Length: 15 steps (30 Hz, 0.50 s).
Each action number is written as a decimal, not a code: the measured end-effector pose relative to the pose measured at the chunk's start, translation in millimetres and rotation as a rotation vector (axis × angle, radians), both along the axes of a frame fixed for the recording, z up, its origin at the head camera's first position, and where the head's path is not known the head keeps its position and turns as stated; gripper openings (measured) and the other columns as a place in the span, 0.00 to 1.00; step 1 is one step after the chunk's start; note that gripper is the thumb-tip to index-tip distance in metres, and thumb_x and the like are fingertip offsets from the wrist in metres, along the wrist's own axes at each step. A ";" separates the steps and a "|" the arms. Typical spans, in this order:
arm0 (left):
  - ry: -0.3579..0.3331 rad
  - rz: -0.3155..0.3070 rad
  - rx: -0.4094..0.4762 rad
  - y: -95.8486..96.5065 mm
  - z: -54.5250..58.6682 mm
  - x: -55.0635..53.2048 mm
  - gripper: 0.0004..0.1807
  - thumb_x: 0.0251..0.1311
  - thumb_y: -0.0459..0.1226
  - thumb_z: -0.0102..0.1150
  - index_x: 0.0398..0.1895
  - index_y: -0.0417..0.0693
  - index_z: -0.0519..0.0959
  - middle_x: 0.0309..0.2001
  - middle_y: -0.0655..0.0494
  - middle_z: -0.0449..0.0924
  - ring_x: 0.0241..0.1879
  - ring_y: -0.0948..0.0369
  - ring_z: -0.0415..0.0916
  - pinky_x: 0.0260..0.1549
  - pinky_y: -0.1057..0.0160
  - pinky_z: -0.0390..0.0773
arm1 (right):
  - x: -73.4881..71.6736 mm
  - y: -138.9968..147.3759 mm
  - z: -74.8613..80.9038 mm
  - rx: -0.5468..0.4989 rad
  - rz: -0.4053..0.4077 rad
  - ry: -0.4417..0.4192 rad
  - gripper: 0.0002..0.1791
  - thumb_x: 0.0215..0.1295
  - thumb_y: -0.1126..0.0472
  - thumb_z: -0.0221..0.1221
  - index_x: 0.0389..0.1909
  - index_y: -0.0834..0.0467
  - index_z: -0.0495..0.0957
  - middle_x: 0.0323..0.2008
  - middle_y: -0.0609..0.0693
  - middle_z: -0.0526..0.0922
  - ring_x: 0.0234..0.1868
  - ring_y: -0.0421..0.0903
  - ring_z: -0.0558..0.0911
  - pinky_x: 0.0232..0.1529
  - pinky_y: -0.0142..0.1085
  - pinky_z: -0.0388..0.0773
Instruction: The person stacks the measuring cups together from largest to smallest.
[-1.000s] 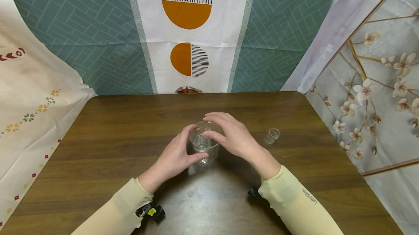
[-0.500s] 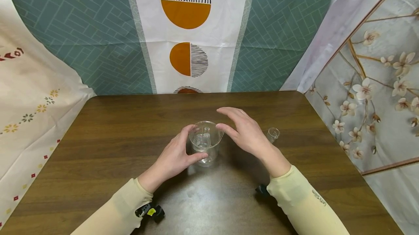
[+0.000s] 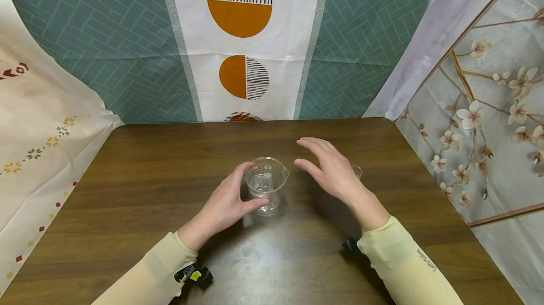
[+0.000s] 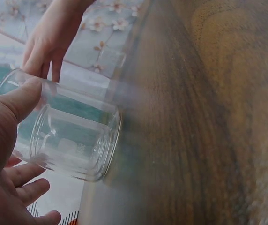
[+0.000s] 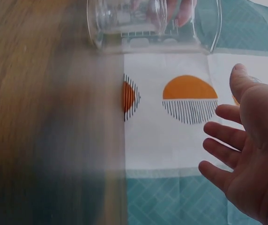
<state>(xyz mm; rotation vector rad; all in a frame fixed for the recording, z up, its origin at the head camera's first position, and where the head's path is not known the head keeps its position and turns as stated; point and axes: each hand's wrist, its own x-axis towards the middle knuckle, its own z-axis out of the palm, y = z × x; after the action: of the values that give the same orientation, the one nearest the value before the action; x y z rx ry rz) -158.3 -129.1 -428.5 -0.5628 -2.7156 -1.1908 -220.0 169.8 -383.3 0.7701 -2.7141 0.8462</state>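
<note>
A large clear glass beaker point(image 3: 276, 196) with a pouring spout stands upright on the table near its middle. Inside it sits a smaller glass beaker point(image 4: 70, 140), standing on the large one's bottom. My left hand point(image 3: 227, 205) holds the large beaker from the left, thumb at the near side and fingers round the far side. To the right of the spout, my right hand point(image 3: 333, 173) hovers with its fingers spread, holding nothing. Behind its wrist shows the rim of a tiny glass beaker point(image 3: 359, 171), the rest of it hidden by the hand.
The brown wooden table point(image 3: 170, 154) has its far edge against a teal and white cloth point(image 3: 250, 45). A floral curtain point(image 3: 471, 154) hangs along the right side, a cream cloth point(image 3: 46, 121) along the left.
My right hand has moved off the large beaker's rim to the right, so it now mostly covers the tiny beaker. The left hand and the large beaker have stayed in place.
</note>
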 end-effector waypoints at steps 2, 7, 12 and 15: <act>-0.002 0.001 0.000 -0.1 0.3 0.1 0.54 0.59 0.50 0.86 0.81 0.47 0.63 0.72 0.43 0.77 0.71 0.43 0.76 0.68 0.37 0.75 | -0.3 3.8 -0.6 0.009 -0.007 0.008 0.34 0.80 0.42 0.65 0.80 0.50 0.73 0.79 0.47 0.73 0.81 0.51 0.68 0.75 0.59 0.69; 0.002 0.001 0.000 -0.2 0.4 0.0 0.53 0.59 0.50 0.86 0.81 0.47 0.63 0.72 0.43 0.77 0.71 0.43 0.75 0.68 0.36 0.75 | -1.6 11.6 -1.6 0.037 -0.026 0.020 0.38 0.79 0.40 0.66 0.82 0.50 0.71 0.81 0.48 0.70 0.83 0.52 0.64 0.76 0.60 0.67; 0.005 0.001 0.005 -0.6 0.9 0.7 0.53 0.59 0.49 0.86 0.81 0.47 0.63 0.72 0.43 0.77 0.71 0.43 0.76 0.68 0.37 0.75 | -4.2 17.9 -3.5 0.056 -0.025 0.021 0.40 0.77 0.40 0.68 0.83 0.51 0.70 0.82 0.50 0.69 0.85 0.53 0.62 0.78 0.60 0.64; 0.009 0.000 0.004 -0.6 0.9 0.9 0.53 0.59 0.49 0.86 0.81 0.47 0.64 0.71 0.43 0.78 0.71 0.43 0.76 0.68 0.37 0.75 | -5.5 22.5 -5.6 0.067 -0.025 0.015 0.41 0.77 0.40 0.69 0.84 0.51 0.69 0.83 0.51 0.68 0.85 0.54 0.61 0.79 0.61 0.62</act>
<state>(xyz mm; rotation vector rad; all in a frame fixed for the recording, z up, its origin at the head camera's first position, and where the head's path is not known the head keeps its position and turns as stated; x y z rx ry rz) -157.4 -129.6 -427.6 -0.5664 -2.7052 -1.1901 -225.6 192.4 -388.9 0.7515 -2.7455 0.7444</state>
